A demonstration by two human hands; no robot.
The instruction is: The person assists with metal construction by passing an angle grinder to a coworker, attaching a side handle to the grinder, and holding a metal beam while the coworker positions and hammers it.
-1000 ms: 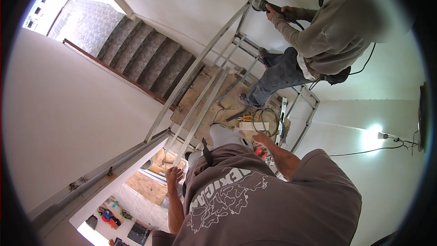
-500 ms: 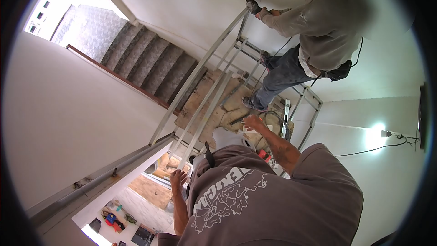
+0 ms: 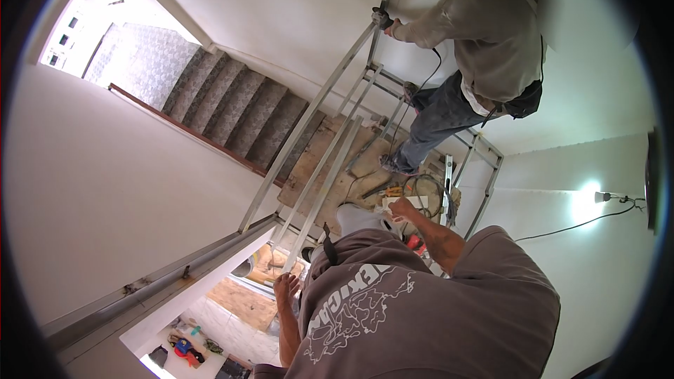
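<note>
Head view, the only one supplied. State of work: a metal frame stands around the landing, its long rail point(image 3: 302, 133) running up to a post. I judge the main frame largely in place. A co-worker holds a power tool point(image 3: 381, 19) where rail and post meet, so that joint looks unfinished. Whether other joints are fixed, I cannot tell.

The metal bar point(image 3: 327, 186) nearest me slants below the rail, its lower end at my left hand point(image 3: 286, 286). That arm hangs low along my side, fingers bent upward at the bar's end; I cannot confirm whether they grip it or merely rest there.

My right arm is bent forward across my body, with my right hand point(image 3: 402, 209) above the floor, nearest a white board point(image 3: 420, 202). I see nothing held in it; finger closure is too small to judge.
</note>
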